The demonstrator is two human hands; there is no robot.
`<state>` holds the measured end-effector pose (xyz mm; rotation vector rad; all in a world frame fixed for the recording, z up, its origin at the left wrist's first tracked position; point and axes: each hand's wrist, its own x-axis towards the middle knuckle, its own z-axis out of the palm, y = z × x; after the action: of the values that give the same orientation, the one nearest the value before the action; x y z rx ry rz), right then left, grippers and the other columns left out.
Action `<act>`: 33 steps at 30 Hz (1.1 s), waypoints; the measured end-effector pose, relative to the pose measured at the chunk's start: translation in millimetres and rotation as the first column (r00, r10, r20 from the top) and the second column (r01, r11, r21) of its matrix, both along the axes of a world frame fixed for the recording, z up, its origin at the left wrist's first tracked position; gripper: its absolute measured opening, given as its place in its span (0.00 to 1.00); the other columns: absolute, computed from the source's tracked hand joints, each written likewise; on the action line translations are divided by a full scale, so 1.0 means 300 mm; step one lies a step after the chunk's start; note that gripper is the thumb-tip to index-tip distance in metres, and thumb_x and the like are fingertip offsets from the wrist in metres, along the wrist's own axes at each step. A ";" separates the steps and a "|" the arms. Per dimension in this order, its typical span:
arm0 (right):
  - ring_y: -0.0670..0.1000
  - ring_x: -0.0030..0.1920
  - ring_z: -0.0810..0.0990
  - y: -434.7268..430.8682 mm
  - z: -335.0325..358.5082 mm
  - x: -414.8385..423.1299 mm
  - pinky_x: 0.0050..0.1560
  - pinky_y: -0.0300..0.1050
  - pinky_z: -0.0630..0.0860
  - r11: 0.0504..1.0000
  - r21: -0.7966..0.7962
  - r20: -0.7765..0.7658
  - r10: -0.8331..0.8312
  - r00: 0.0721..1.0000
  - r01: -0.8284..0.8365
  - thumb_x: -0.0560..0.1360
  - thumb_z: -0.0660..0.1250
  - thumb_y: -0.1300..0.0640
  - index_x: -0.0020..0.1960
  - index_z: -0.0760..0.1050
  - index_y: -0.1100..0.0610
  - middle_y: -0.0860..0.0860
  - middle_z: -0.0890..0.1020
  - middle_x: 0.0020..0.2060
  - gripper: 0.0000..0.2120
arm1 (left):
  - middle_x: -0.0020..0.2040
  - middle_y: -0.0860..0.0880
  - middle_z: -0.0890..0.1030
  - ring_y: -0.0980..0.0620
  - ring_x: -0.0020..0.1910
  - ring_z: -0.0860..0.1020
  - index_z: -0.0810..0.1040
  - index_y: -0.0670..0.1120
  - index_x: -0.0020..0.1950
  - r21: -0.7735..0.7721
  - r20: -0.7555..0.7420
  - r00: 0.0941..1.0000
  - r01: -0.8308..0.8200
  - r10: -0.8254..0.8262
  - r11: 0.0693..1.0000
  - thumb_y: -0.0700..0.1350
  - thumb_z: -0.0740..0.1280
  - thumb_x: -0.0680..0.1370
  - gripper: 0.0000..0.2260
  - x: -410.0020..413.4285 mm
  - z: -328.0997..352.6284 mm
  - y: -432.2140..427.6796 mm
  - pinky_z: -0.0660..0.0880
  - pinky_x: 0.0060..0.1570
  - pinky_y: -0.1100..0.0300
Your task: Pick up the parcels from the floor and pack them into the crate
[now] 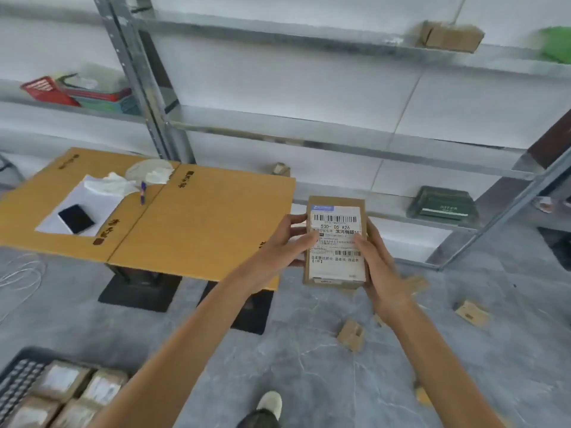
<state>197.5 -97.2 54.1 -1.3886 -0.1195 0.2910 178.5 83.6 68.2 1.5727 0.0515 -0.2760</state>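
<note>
both grips clasp one labelled parcel (336, 242) mid-frame: left grip (285, 242) on its left edge, right grip (381, 267) on its right.

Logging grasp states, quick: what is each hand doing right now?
Left hand: holds the labelled parcel by its left edge.
Right hand: holds the same parcel's right edge.

The white shipping label (335, 267) on the parcel (336, 200) has a barcode along its top, with the code "530- D5 A26" in large print under it. Below are Chinese characters; "滨河御邸" and, lower down, "[1件]" can be made out. A second, smaller barcode sits mid-label. Left of the parcel, the cardboard sheet (200, 227) bears dark printed characters, too blurred to read. Right of the parcel, the green box (441, 205) shows pale lettering, also unreadable.
</note>
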 end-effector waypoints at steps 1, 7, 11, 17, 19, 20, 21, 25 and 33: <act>0.49 0.55 0.81 0.002 -0.009 -0.031 0.44 0.43 0.80 1.000 0.012 -0.010 0.020 1.000 -0.020 0.79 0.59 0.55 0.71 0.65 0.45 0.49 0.80 0.58 0.21 | 0.62 0.49 0.76 0.54 0.56 0.79 0.66 0.53 0.62 -0.007 -0.014 0.999 -0.039 0.039 0.999 0.51 0.65 0.77 0.16 -0.046 -0.007 0.011 0.78 0.55 0.55; 0.48 0.55 0.82 0.038 -0.036 -0.215 0.49 0.48 0.81 0.987 -0.013 -0.016 0.160 0.987 -0.160 0.70 0.66 0.50 0.68 0.67 0.45 0.50 0.80 0.59 0.27 | 0.60 0.45 0.78 0.49 0.56 0.80 0.67 0.46 0.62 -0.051 -0.112 0.969 -0.226 0.220 0.973 0.47 0.68 0.75 0.19 -0.317 -0.039 0.061 0.77 0.56 0.48; 0.50 0.57 0.81 0.111 -0.053 -0.336 0.52 0.54 0.80 0.970 -0.046 -0.033 0.238 0.971 -0.239 0.71 0.71 0.48 0.68 0.67 0.44 0.50 0.78 0.61 0.27 | 0.59 0.44 0.79 0.47 0.54 0.81 0.68 0.45 0.61 -0.075 -0.119 0.947 -0.309 0.299 0.948 0.46 0.70 0.74 0.19 -0.486 -0.035 0.143 0.78 0.53 0.50; 0.50 0.57 0.81 0.306 -0.033 -0.531 0.52 0.54 0.80 0.945 -0.090 -0.008 0.315 0.949 -0.315 0.67 0.71 0.46 0.66 0.69 0.44 0.50 0.78 0.61 0.28 | 0.53 0.46 0.83 0.47 0.51 0.82 0.68 0.44 0.60 -0.080 -0.095 0.926 -0.372 0.364 0.925 0.46 0.68 0.75 0.17 -0.754 -0.016 0.319 0.79 0.48 0.52; 0.51 0.57 0.80 0.399 -0.028 -0.609 0.50 0.52 0.80 0.935 -0.097 0.008 0.344 0.939 -0.341 0.68 0.73 0.47 0.63 0.70 0.42 0.51 0.78 0.60 0.25 | 0.50 0.48 0.84 0.49 0.50 0.83 0.68 0.43 0.61 -0.082 -0.086 0.921 -0.386 0.379 0.919 0.46 0.68 0.75 0.18 -0.852 -0.012 0.408 0.79 0.47 0.54; 0.51 0.57 0.80 0.451 -0.027 -0.655 0.48 0.51 0.80 0.930 -0.098 0.011 0.356 0.934 -0.354 0.68 0.73 0.47 0.62 0.71 0.41 0.51 0.79 0.59 0.24 | 0.49 0.48 0.85 0.49 0.49 0.83 0.68 0.43 0.61 -0.081 -0.082 0.918 -0.394 0.388 0.915 0.46 0.68 0.75 0.18 -0.904 -0.010 0.457 0.79 0.48 0.53; 0.51 0.57 0.81 0.506 -0.028 -0.705 0.47 0.49 0.80 0.928 -0.093 0.013 0.364 0.931 -0.361 0.68 0.72 0.48 0.61 0.71 0.41 0.51 0.79 0.59 0.23 | 0.49 0.48 0.85 0.50 0.49 0.83 0.68 0.43 0.60 -0.076 -0.079 0.913 -0.405 0.400 0.911 0.46 0.68 0.75 0.17 -0.958 -0.011 0.510 0.79 0.49 0.53; 0.48 0.56 0.81 0.741 -0.034 -0.925 0.46 0.46 0.81 0.920 -0.049 -0.004 0.390 0.921 -0.390 0.71 0.67 0.51 0.66 0.69 0.45 0.49 0.79 0.58 0.24 | 0.50 0.48 0.84 0.50 0.49 0.83 0.70 0.46 0.59 -0.033 -0.073 0.891 -0.451 0.448 0.892 0.48 0.68 0.75 0.16 -1.193 -0.011 0.730 0.79 0.50 0.53; 0.48 0.56 0.82 1.135 -0.072 -1.283 0.56 0.55 0.79 0.924 0.015 -0.033 0.382 0.923 -0.382 0.72 0.66 0.50 0.71 0.64 0.46 0.49 0.79 0.60 0.29 | 0.52 0.57 0.82 0.54 0.56 0.80 0.67 0.56 0.67 0.060 -0.104 0.928 -0.352 0.357 0.934 0.53 0.66 0.74 0.22 -1.554 -0.012 1.096 0.77 0.56 0.47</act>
<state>-187.5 243.5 32.4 -1.3452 -0.3652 0.6396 -287.6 412.3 64.7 1.5540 0.4294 -0.0786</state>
